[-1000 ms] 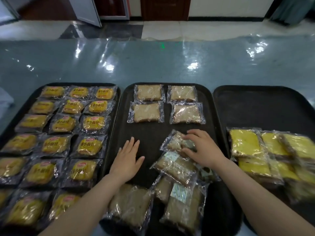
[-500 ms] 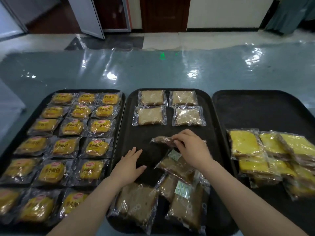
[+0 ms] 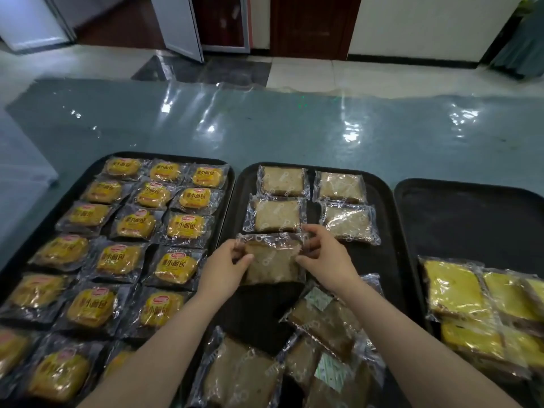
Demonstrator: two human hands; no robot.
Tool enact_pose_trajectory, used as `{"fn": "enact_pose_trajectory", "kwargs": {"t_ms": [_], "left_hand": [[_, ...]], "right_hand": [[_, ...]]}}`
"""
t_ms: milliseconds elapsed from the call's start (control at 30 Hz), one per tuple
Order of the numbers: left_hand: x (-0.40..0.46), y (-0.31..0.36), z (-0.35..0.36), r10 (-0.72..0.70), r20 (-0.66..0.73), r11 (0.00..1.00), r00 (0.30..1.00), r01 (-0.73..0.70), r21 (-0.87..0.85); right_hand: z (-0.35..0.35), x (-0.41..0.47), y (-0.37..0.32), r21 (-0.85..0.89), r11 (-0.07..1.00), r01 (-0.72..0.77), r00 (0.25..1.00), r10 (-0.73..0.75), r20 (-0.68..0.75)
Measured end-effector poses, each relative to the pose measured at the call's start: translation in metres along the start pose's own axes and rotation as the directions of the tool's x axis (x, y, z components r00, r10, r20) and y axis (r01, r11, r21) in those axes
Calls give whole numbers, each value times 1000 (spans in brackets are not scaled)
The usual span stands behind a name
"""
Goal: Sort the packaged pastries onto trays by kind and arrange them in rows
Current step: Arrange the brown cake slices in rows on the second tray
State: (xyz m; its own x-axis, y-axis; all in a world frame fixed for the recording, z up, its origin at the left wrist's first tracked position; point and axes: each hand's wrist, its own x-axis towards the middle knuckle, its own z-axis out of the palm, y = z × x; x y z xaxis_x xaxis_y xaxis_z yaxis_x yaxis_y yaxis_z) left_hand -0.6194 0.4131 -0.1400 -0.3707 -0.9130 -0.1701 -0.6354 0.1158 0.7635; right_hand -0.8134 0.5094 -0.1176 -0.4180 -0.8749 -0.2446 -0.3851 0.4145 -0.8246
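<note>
Left of the middle tray, the yellow bun packets lie in finished rows. Over that tray, the left hand and right hand pinch the side edges of a brown cake packet, just below the two placed rows. The slick wrapper could slip or land crooked, overlapping the packet above. Right of the tray, yellow slices lie heaped.

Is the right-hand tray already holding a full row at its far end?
No, the right tray's far end is bare; the yellow packets are heaped near.
</note>
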Motion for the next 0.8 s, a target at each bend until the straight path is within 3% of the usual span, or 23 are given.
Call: {"fn": "enact_pose_trajectory", "kwargs": {"t_ms": [67, 167, 267, 400, 667, 800], "left_hand": [[3, -5, 8, -59, 69, 996, 996, 63, -63], [2, -10, 20, -66, 95, 994, 993, 74, -83], [-3, -18, 28, 24, 52, 1000, 998, -24, 5], [-10, -27, 37, 137, 124, 968, 983, -159, 196], [-17, -28, 34, 113, 141, 951, 983, -149, 272], [-22, -23, 27, 128, 162, 954, 978, -166, 249]], "right_hand": [[5, 6, 12, -33, 999, -33, 999, 34, 27], [13, 14, 25, -35, 997, -63, 997, 62, -43], [18, 19, 34, -8, 996, -85, 990, 84, -109], [22, 22, 38, -25, 997, -68, 987, 63, -150], [19, 22, 38, 54, 998, -41, 989, 48, -140], [6, 9, 35, -52, 998, -29, 986, 21, -163]]}}
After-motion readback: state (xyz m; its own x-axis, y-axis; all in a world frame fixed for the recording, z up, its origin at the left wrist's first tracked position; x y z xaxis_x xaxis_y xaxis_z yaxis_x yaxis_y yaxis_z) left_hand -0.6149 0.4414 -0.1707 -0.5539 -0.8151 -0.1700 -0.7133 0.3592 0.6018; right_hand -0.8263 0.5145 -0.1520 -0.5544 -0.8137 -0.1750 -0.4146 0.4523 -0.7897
